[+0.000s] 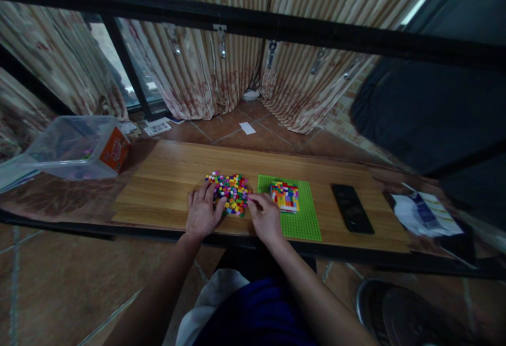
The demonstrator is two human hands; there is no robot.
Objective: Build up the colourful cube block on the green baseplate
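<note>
A loose pile of small multicoloured toy bricks (235, 190) lies on the wooden board. My left hand (203, 211) rests open at the pile's left side, thumb and fingers apart, the fingertips touching the bricks. At the right edge of the pile, my right hand (265, 217) pinches what looks like a small pink brick (249, 197) between thumb and forefinger. Just right of that hand, a square block built of coloured bricks (285, 196) stands on a green studded baseplate (302, 225). The right hand's knuckles partly hide the baseplate's left edge.
A black phone (351, 208) lies on the wooden board (158, 188) to the right. Beyond it are a white and blue plastic packet (427, 214) and a dark flat object. A clear plastic bin (75, 148) with an orange label stands at the left. A dark bar crosses above.
</note>
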